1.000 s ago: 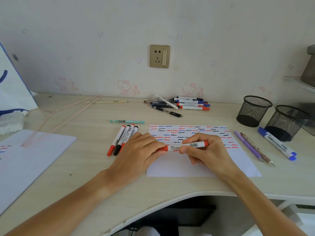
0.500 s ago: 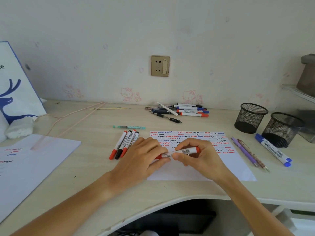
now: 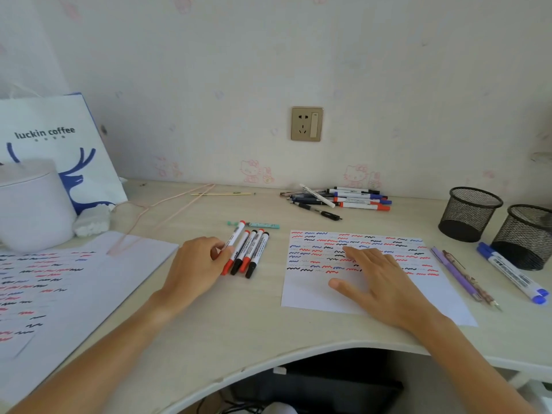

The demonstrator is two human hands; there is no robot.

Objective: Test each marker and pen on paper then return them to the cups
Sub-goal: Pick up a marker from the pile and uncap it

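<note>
A white sheet of paper (image 3: 310, 294) covered with red, blue and black squiggles lies on the desk in front of me. My right hand (image 3: 379, 282) rests flat on it, fingers spread, holding nothing. To its left, my left hand (image 3: 200, 264) pinches a capped red marker (image 3: 235, 236) and holds it against the left side of a row of red and black markers (image 3: 252, 252). Two black mesh cups (image 3: 470, 213) (image 3: 527, 236) stand at the right. A pile of pens and markers (image 3: 340, 198) lies by the wall.
Two blue markers (image 3: 510, 271), a purple pen (image 3: 454, 274) and a pencil lie right of the sheet. A teal pen (image 3: 257, 225) lies behind the marker row. At the left are a second scribbled sheet (image 3: 59, 279), a white container (image 3: 33, 204) and a paper bag (image 3: 59, 138).
Both hands held the red marker over the sheet. Now my left hand has carried it left to the marker row, and my right hand has let go and lies flat on the paper.
</note>
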